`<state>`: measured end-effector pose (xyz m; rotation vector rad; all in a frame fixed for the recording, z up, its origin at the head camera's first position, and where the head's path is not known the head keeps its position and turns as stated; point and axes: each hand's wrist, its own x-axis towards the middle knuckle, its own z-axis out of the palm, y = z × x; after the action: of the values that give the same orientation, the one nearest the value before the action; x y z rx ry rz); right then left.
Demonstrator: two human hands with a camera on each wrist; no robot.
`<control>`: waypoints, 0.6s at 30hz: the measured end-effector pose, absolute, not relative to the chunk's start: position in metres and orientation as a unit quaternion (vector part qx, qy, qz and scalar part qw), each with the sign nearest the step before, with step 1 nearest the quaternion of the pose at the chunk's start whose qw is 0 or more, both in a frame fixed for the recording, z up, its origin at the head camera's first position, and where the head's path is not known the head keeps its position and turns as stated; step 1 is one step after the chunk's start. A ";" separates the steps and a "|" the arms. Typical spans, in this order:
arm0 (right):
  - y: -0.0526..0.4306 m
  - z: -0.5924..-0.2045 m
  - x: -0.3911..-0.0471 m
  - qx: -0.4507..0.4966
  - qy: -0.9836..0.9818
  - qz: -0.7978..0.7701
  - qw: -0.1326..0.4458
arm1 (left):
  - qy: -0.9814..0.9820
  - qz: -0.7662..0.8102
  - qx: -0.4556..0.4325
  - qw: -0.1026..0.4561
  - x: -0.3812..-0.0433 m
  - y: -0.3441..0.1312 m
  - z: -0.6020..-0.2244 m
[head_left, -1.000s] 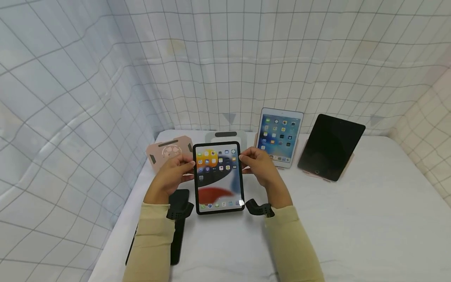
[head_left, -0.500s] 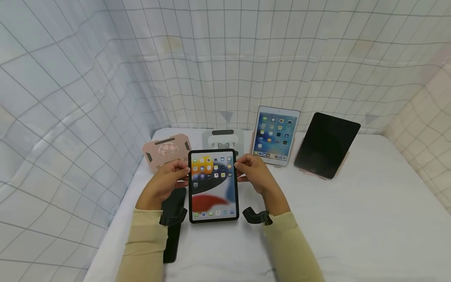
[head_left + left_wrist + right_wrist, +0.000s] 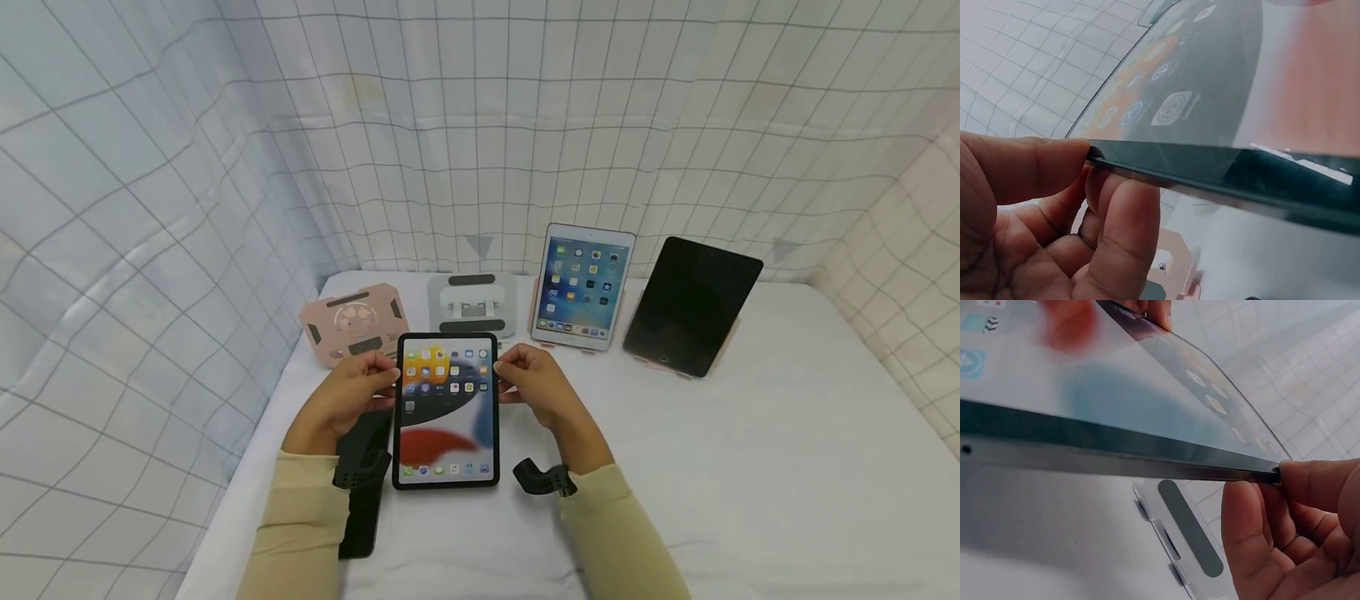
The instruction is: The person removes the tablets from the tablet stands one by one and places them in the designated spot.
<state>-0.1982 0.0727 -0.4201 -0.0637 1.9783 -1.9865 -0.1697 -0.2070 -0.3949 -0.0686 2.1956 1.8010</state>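
Note:
A black-framed tablet (image 3: 447, 425) with its home screen lit is held upright between both hands. My left hand (image 3: 348, 396) pinches its left edge, thumb on the front bezel and fingers behind, as the left wrist view shows. On the opposite edge my right hand (image 3: 536, 383) pinches it the same way. Just beyond the tablet's top stands a grey-white tablet stand (image 3: 472, 304) with dark pads, partly visible below the tablet in the right wrist view. A pink tablet stand (image 3: 356, 321) with a round cut-out pattern is behind the left hand.
Right of the grey stand, a white tablet (image 3: 583, 287) with a lit screen leans on a pink stand. Farther right leans a dark-screened black tablet (image 3: 693, 308). A flat black device (image 3: 363, 517) lies under the left forearm. Grid-patterned cloth (image 3: 480, 125) surrounds the white surface.
The tablet and both hands have moved toward the person and slightly left in the head view. More of the grey-white stand now shows above the tablet. Both hands keep their grip.

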 end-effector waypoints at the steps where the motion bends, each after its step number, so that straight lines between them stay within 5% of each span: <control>1: 0.072 -0.421 -0.198 -0.021 0.695 -0.699 0.169 | 0.764 0.627 -0.025 0.152 -0.170 -0.208 -0.396; 18: 0.063 -0.434 -0.184 -0.012 0.703 -0.686 0.186 | 0.780 0.597 -0.052 0.181 -0.159 -0.212 -0.409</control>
<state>-0.1845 0.0630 -0.4337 -0.0346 1.9809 -1.9333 -0.1594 -0.2123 -0.4092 -0.1457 2.2031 1.6863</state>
